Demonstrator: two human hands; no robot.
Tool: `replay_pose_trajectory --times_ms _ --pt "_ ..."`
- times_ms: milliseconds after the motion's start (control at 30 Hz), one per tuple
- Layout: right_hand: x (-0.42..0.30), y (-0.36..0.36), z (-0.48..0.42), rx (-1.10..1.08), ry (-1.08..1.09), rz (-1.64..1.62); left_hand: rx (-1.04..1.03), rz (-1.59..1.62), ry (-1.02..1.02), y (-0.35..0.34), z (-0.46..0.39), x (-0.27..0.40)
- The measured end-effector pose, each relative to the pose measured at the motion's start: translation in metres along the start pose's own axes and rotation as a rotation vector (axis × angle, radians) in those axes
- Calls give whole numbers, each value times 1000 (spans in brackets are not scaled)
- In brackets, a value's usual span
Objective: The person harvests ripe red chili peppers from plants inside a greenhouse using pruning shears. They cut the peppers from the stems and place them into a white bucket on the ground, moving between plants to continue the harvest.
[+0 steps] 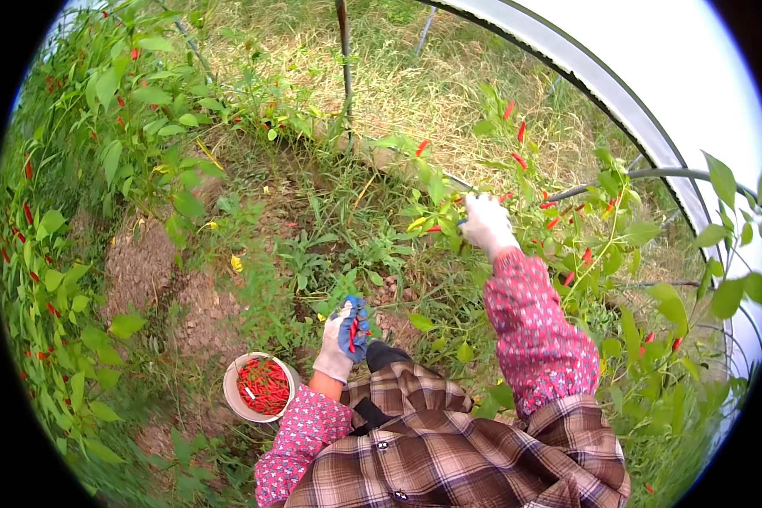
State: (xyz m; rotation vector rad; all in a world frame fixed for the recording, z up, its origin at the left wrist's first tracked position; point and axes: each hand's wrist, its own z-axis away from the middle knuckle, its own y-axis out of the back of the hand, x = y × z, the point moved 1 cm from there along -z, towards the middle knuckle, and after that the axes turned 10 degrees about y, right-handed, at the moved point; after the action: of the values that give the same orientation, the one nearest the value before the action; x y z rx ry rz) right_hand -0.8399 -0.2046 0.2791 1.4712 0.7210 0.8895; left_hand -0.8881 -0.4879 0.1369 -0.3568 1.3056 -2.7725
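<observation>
My left hand [345, 336], in a white and blue work glove, is curled around a few red chili peppers [354, 335] in front of my body. Just left of it a white bucket [230, 388] holds many picked red chilies [270, 384]. My right hand [487, 222], gloved too, reaches into a chili plant [600, 251] at the right; its fingertips are among the leaves, and I cannot tell whether they grip anything. Close to it hang a yellow-green chili [416, 224] and several red ones, with a red chili [519, 160] higher up.
Dense chili plants [57, 279] with red fruit line the left side. Weeds and bare soil [143, 260] lie between the rows. A metal post [346, 70] stands at the top, dry grass behind it. The curved frame and white plastic film [679, 82] of a tunnel are at the upper right.
</observation>
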Motion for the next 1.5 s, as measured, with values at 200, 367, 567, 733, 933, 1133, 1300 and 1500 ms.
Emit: replay_pose_trajectory --times_ms 200,367,567,733,933,1133,1300,1500 --pt "9 -25 -9 -336 264 -232 -101 -123 11 -18 12 -1" --pt "-21 5 33 -303 320 -451 -56 -33 81 0 -3 -5" --pt "-61 20 73 -324 533 -550 -467 -120 155 13 -29 -23" --pt "-78 16 98 -235 669 -545 -342 -422 -3 18 -12 -29" --pt "-90 21 110 -296 678 -357 -388 -654 -60 4 5 -17" --pt "-97 29 114 -349 664 -342 -535 -628 -201 -12 47 -7" --pt "-103 31 112 -380 698 -319 -614 -270 129 10 21 -20" --pt "-101 43 112 -463 782 -502 -485 -1034 -334 -15 30 -6"
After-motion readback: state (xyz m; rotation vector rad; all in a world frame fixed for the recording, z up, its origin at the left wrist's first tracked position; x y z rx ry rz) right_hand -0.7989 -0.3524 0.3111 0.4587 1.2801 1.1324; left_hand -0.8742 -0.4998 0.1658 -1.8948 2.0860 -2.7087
